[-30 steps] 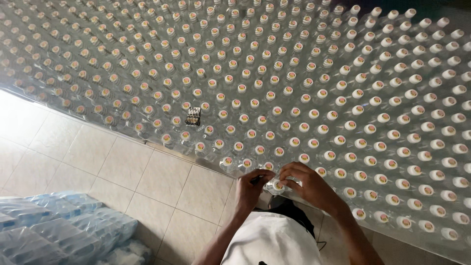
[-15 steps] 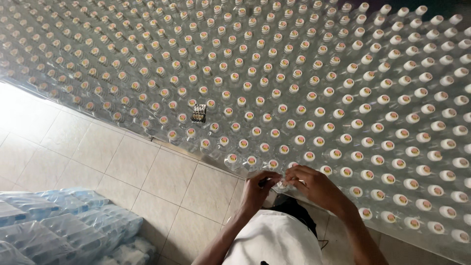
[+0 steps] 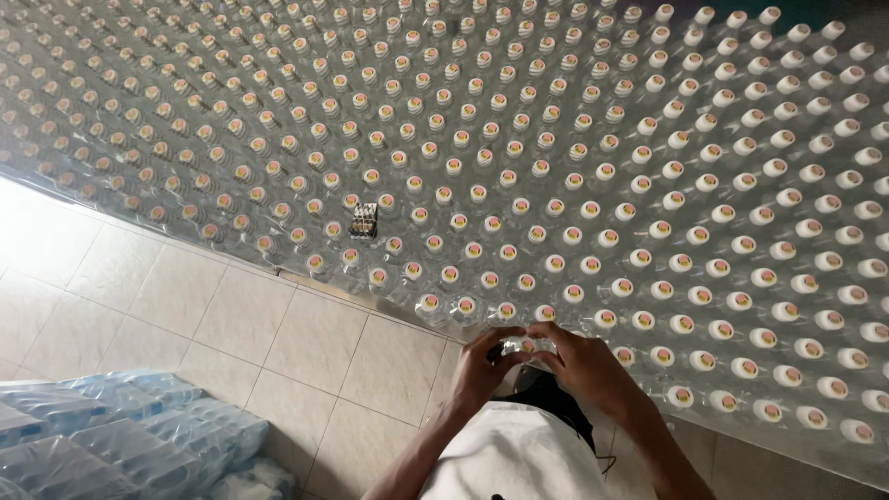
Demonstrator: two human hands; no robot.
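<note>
Bottle (image 3: pixel 515 348) at the near edge of the mass, between both hands, mostly hidden by fingers. Left hand (image 3: pixel 483 368) curled round it from the left, fingers bent over the top. Right hand (image 3: pixel 583 366) cupped from the right, fingertips meeting the left's above the cap. Whether either truly grips it, cannot tell.

Outward: bottles (image 3: pixel 556 167) in tight diagonal rows, clear plastic, round white caps with small coloured centres; contents clear, cannot tell more. Glossy film shows along the near edge. Small dark ribbed object (image 3: pixel 363 220) sits among the caps, left of centre.

Floor (image 3: pixel 185 306): pale square tiles. Lower left, wrapped packs (image 3: pixel 102 435), bluish shrink film, crinkled.
</note>
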